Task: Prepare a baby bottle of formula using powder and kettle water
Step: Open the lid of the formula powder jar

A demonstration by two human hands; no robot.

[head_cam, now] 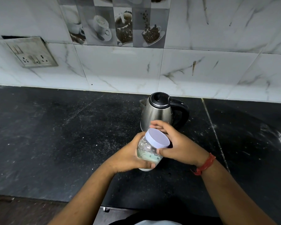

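A person is standing at a dark stone tabletop (55,135) and holding a clear jar (148,151) in both hands, lifted and tilted so its top is leaning toward the wall. The left hand (133,158) is wrapping around the jar's lower body, with its fingers (150,165) curling under the base. The right hand (180,146) is gripping the pale lavender lid (158,138), the thumb pressing the near side of the lid and the other fingers reaching over its far edge. The lid is sitting on the jar. Pale powder is showing through the lower part of the jar. A red thread band (204,164) is circling the right wrist. Just behind the hands, a steel kettle (157,114) with a black lid and handle is standing upright on the tabletop, near the marble-tiled wall (201,70). A socket plate (31,52) is showing on the wall at the far left
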